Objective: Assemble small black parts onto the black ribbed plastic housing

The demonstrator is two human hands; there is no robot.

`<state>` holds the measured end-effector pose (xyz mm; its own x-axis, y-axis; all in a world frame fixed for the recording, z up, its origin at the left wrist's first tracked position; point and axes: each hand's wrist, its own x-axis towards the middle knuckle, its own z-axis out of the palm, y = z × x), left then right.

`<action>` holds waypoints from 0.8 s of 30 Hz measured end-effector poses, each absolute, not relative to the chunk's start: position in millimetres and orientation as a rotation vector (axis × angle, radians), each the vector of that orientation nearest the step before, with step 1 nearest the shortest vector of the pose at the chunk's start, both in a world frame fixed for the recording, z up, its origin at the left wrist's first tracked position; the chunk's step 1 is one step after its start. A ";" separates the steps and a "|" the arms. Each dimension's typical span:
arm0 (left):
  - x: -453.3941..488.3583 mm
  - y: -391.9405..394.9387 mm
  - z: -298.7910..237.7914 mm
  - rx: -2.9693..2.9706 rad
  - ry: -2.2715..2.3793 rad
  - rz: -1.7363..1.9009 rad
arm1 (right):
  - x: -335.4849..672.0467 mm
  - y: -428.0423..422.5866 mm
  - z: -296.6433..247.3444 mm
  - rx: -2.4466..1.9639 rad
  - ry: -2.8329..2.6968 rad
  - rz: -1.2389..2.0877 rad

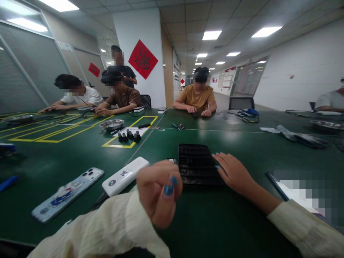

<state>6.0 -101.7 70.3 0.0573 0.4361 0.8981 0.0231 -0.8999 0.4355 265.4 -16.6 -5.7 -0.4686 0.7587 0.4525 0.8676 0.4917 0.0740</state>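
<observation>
the right hand [233, 172] lies spread on the black tray [197, 159], the left hand [158, 193] is curled tight, and the tray looks bare.

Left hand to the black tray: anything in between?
Nothing large. The left hand, curled in a fist, sits beside the near-left corner of the black tray. A small silvery piece shows above its knuckles; whether the hand holds it is unclear. The right hand rests on the tray.
</observation>
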 end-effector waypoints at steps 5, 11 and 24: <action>6.2 -57.6 33.0 1.655 0.570 1.884 | 256.1 -31.8 7.1 -0.920 -2.637 -0.288; -11.2 -54.6 3.6 1.598 0.740 1.664 | 248.0 -30.3 -1.4 -0.770 -2.644 -0.503; -15.2 -34.9 13.5 1.458 0.984 1.728 | 256.7 -31.4 11.6 -0.831 -2.144 -0.566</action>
